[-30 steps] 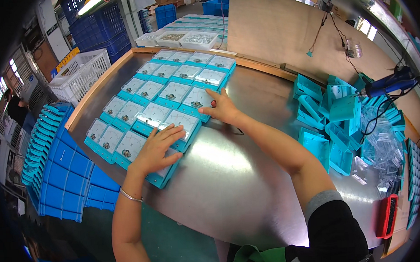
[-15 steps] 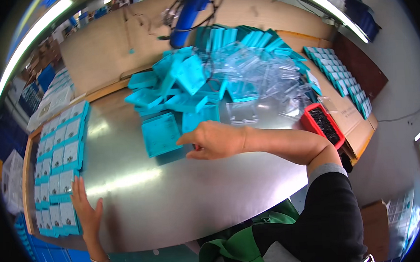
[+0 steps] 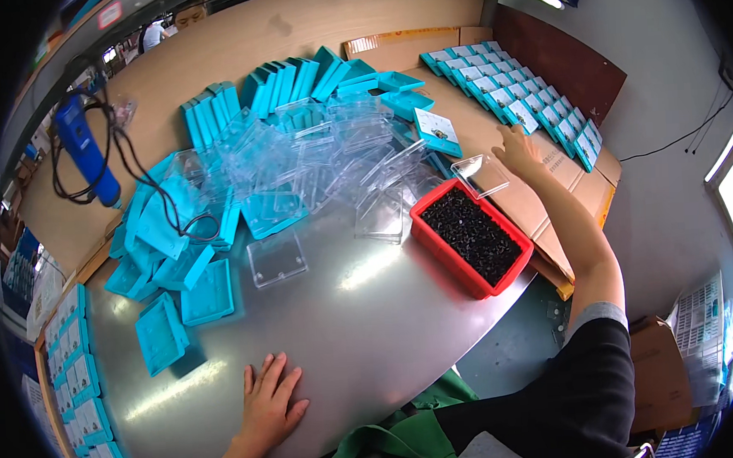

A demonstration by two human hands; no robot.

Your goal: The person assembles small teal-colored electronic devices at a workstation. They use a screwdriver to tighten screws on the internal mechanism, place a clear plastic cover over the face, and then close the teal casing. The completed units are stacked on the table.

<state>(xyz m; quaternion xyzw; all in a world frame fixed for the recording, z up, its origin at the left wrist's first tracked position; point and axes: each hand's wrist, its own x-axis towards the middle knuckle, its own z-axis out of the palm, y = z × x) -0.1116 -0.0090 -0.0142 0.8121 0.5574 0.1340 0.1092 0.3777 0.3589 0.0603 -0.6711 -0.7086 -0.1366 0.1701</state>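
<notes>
My left hand [image 3: 270, 404] lies on the bare metal tabletop [image 3: 331, 334], fingers spread, holding nothing. Out at the right, my right hand [image 3: 520, 150] reaches over the cardboard with its fingers apart and nothing visible in them. Its fingertips are close to the near end of the rows of turquoise boxes with white tops [image 3: 522, 115]; whether they touch one I cannot tell. Beside that hand a clear plastic cover [image 3: 481, 177] rests partly over the rim of a red bin [image 3: 447, 260] full of small black pieces. A single turquoise box with a white printed top [image 3: 436, 131] sits behind the bin.
Clear plastic covers [image 3: 321, 148] are heaped mid-table. Empty turquoise trays [image 3: 161, 333] lie to the left and stand stacked behind. More filled boxes [image 3: 86, 422] line the left edge. A blue handheld tool [image 3: 85, 148] hangs on a cable at upper left.
The view has swung to the right. My right hand has gone from beside the turquoise trays to the far-right boxes. My left hand has left the left-hand rows and now rests on the metal.
</notes>
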